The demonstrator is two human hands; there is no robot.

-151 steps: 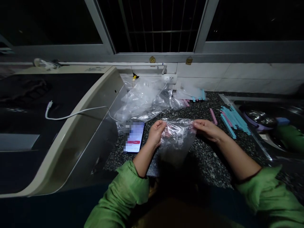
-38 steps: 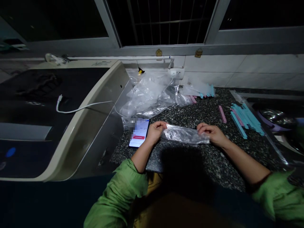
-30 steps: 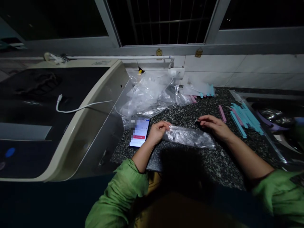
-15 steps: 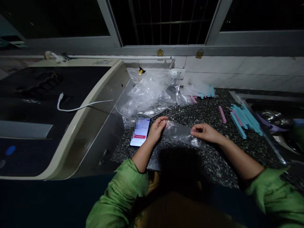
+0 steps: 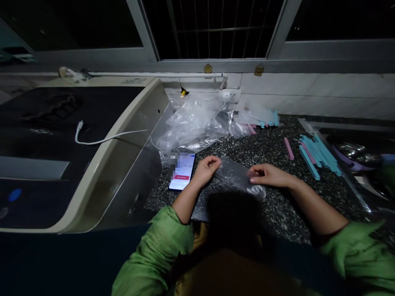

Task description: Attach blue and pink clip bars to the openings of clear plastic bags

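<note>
Plastic [image 5: 232,172] looks light, soft, slippery; pinch its edges. Left hand [image 5: 207,169] pinches it at ten o'clock; right hand [image 5: 268,175] at three.

The clear plastic bag [image 5: 233,172], spread broad between the hands five seconds ago, is now a narrow strip slanting down to the right, its lower end freshly crumpled. The right hand [image 5: 268,175], off the bag a second ago, is back on it near that end. The left hand [image 5: 205,170] sits slightly lower than half a second ago. The smartphone [image 5: 181,181] digits now end in 22, not 21.
</note>
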